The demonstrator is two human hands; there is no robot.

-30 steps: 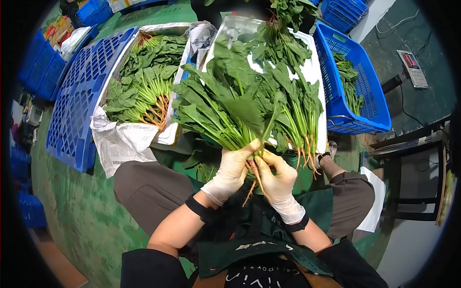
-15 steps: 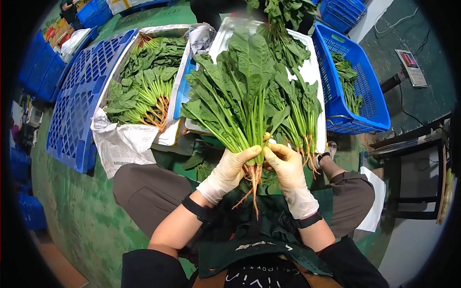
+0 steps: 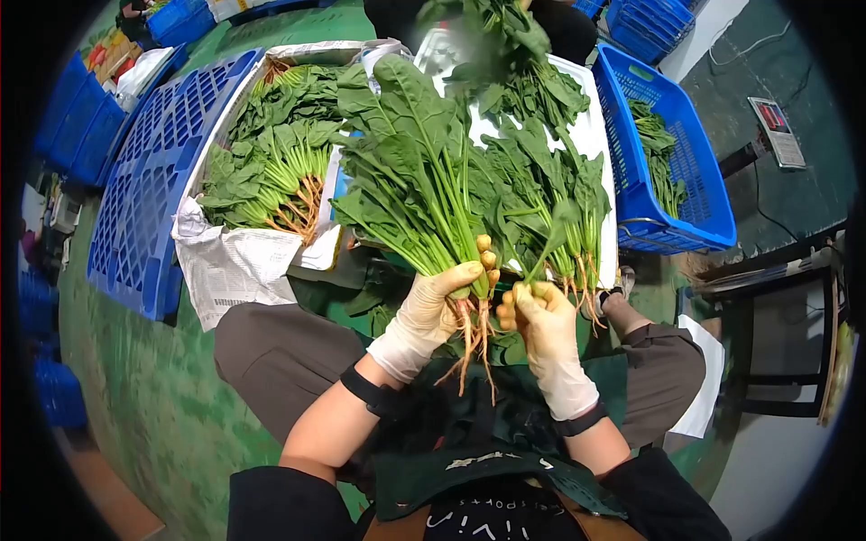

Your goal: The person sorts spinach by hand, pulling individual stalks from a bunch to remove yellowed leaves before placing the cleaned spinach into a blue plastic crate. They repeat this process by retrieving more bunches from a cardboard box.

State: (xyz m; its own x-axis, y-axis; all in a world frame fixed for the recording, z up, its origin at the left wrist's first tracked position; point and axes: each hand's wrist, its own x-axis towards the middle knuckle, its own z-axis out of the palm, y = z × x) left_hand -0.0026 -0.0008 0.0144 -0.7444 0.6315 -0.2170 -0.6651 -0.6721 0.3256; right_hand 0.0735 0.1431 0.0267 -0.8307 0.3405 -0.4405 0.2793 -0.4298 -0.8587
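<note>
Leafy green, tan-rooted bunch (image 3: 410,185) fills the curled, white-gloved left hand (image 3: 422,317), best gripped gently; beside it, the white-gloved right hand (image 3: 548,329) pinches a slender green stalk (image 3: 545,255).

Left hand (image 3: 422,316) clenches, right hand (image 3: 548,332) pinches nearby.

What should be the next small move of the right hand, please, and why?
Perhaps the white-gloved right hand should set aside the thin green leafy stalk: it pinches that stalk apart from the green leafy bunch with brown roots, which the white-gloved left hand grips.
</note>
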